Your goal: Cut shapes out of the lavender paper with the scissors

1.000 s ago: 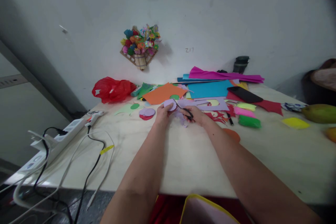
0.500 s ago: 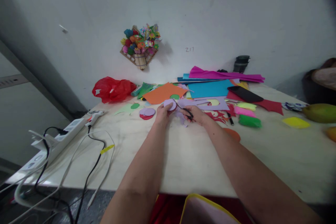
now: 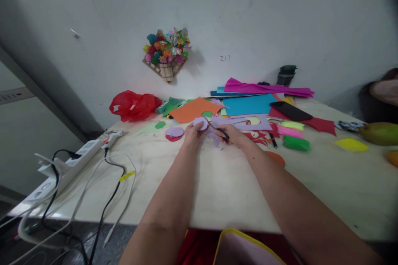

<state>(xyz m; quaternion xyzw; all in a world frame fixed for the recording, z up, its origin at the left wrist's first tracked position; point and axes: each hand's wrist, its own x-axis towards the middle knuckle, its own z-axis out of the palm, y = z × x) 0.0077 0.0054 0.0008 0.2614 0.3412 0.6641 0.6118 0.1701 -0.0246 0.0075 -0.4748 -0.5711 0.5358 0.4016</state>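
Observation:
My left hand point(image 3: 192, 134) pinches a small lilac paper piece point(image 3: 200, 123) above the pale table point(image 3: 217, 182). My right hand point(image 3: 234, 136) is closed round black-handled scissors point(image 3: 217, 129), whose blades reach into the lilac piece. Lilac trimmings point(image 3: 215, 140) hang and lie between the two hands. Just left of my left hand lies a lilac disc on a red disc point(image 3: 174, 133). A larger lilac sheet with cut-outs point(image 3: 248, 123) lies behind my right hand.
Coloured paper sheets point(image 3: 248, 103), a black phone point(image 3: 290, 111), green and pink scraps point(image 3: 295, 143) and a black pen point(image 3: 273, 141) lie at the back right. A red plastic bag point(image 3: 133, 105) is back left. A power strip with cables point(image 3: 71, 161) occupies the left edge. Fruit point(image 3: 379, 133) sits far right.
Hardly anything has moved. Both hands stay in place with the scissors in the lilac piece; the view has shifted very slightly.

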